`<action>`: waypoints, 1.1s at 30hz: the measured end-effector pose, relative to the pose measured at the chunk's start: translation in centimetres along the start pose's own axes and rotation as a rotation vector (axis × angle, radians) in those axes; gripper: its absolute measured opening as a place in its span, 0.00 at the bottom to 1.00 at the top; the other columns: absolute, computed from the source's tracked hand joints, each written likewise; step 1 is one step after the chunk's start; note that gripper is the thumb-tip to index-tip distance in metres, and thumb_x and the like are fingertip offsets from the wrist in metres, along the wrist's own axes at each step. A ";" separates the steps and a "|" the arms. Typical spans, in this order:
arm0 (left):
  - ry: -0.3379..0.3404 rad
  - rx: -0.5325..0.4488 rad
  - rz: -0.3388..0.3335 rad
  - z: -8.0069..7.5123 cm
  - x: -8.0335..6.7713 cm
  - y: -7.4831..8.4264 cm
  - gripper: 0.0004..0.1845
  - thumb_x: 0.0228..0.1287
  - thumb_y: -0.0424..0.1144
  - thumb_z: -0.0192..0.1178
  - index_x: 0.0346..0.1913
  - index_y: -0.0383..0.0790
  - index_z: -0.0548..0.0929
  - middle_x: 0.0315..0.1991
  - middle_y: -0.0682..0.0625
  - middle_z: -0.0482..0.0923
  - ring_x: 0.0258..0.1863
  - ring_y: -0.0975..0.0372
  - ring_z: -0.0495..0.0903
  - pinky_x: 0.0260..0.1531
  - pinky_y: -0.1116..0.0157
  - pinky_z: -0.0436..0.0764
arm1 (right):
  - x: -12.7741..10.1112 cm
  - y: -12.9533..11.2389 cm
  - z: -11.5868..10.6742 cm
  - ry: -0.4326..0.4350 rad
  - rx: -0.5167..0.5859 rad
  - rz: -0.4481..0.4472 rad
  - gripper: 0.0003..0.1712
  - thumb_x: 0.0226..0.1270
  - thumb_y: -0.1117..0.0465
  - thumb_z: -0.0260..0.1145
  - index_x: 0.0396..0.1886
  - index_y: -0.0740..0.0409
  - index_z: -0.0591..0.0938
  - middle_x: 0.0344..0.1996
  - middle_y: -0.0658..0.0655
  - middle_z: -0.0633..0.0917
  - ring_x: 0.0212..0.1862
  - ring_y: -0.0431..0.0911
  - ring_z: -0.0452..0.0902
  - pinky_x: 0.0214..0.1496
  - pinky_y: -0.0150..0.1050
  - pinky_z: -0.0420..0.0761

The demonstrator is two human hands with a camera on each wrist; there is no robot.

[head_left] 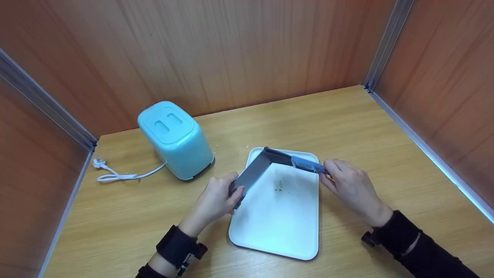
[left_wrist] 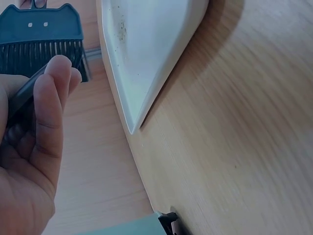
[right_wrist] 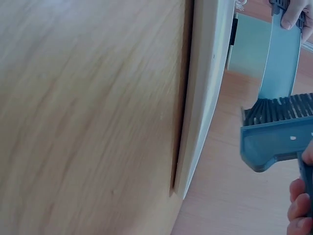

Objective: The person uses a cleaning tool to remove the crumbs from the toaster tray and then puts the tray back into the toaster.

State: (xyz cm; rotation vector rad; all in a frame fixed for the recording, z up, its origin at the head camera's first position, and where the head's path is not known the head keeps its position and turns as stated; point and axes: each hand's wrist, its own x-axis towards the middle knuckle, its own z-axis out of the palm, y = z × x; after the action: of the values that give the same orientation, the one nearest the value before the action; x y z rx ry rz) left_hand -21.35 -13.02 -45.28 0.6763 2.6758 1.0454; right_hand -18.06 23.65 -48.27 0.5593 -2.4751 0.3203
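Note:
My left hand (head_left: 215, 197) grips a small grey dustpan (head_left: 252, 172), tilted above the left side of a white tray (head_left: 278, 231). In my right hand (head_left: 353, 190) is the handle of a small blue hand brush (head_left: 305, 163), held over the tray's far half. The brush's dark bristles (right_wrist: 279, 108) meet the dustpan's far end in the right wrist view. Below them, brown crumbs (head_left: 278, 186) lie scattered on the tray. The left wrist view shows my curled left fingers (left_wrist: 48, 115) around the dustpan's dark edge, with the brush beyond them.
A light-blue toaster (head_left: 185, 150) with a lid on top stands left of the tray. Its white cord (head_left: 127, 177) and plug lie on the wooden table (head_left: 154, 216). Wood-panel walls (head_left: 247, 58) enclose the back and both sides.

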 end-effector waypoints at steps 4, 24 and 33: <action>-0.007 0.004 -0.005 -0.1 0.0 0.0 0.04 0.80 0.38 0.61 0.48 0.41 0.80 0.33 0.45 0.88 0.15 0.67 0.83 0.16 0.71 0.82 | -0.1 0.0 -0.1 -0.047 0.015 0.003 0.11 0.72 0.61 0.73 0.41 0.57 0.78 0.25 0.48 0.76 0.24 0.37 0.61 0.23 0.27 0.59; 0.003 -0.073 -0.027 0.2 -0.2 -0.5 0.04 0.81 0.38 0.61 0.47 0.41 0.80 0.41 0.38 0.88 0.18 0.63 0.86 0.18 0.67 0.86 | -0.1 5.5 -3.8 -0.153 0.277 0.535 0.17 0.82 0.52 0.63 0.35 0.59 0.76 0.23 0.52 0.74 0.26 0.46 0.68 0.27 0.35 0.66; 0.024 -0.259 -0.078 0.6 -0.4 -1.0 0.06 0.80 0.38 0.63 0.47 0.39 0.80 0.36 0.41 0.86 0.17 0.60 0.87 0.23 0.46 0.90 | -1.4 9.5 -2.9 -0.236 0.360 0.685 0.25 0.88 0.44 0.51 0.33 0.58 0.68 0.26 0.53 0.68 0.30 0.47 0.66 0.28 0.37 0.67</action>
State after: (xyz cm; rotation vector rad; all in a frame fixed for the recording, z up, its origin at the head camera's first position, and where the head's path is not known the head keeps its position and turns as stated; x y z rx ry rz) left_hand -21.17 -13.52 -46.37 0.5071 2.5004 1.3535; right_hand -19.98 33.42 -47.71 -0.1558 -2.7906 1.0286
